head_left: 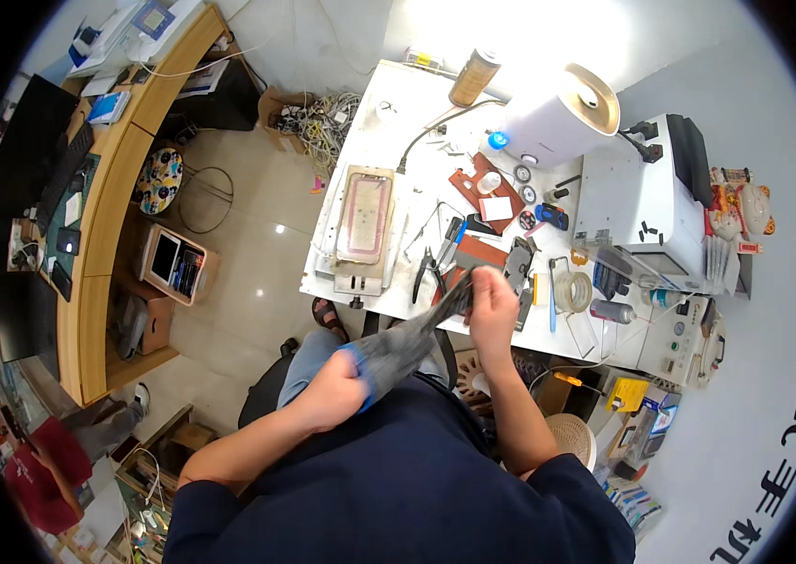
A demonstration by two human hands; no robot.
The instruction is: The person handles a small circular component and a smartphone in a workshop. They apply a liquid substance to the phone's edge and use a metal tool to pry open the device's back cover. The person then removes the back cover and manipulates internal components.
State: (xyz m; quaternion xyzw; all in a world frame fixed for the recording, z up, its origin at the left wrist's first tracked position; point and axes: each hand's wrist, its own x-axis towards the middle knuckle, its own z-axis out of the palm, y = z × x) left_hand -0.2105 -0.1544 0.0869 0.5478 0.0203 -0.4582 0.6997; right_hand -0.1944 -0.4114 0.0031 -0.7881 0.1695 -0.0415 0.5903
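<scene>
Left hand (334,387): fingers closed on the blue-edged end of a dark grey, flexible fabric piece (398,352). Right hand (494,308): fingers pinch its other end, presumably for tension, by the white worktop's (407,85) front edge. Black-handled pliers (424,271) lie nearby, probably for easy reach.

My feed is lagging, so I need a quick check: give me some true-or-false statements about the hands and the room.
1. The left hand and right hand both grip a dark grey, blue-edged fabric piece. True.
2. The round, translucent tape roll is in the left hand. False: that tape roll lies on the white table.
3. A white, gold-topped cylinder stands on the table. True.
4. The right hand is empty. False: it grips the fabric piece.
</scene>
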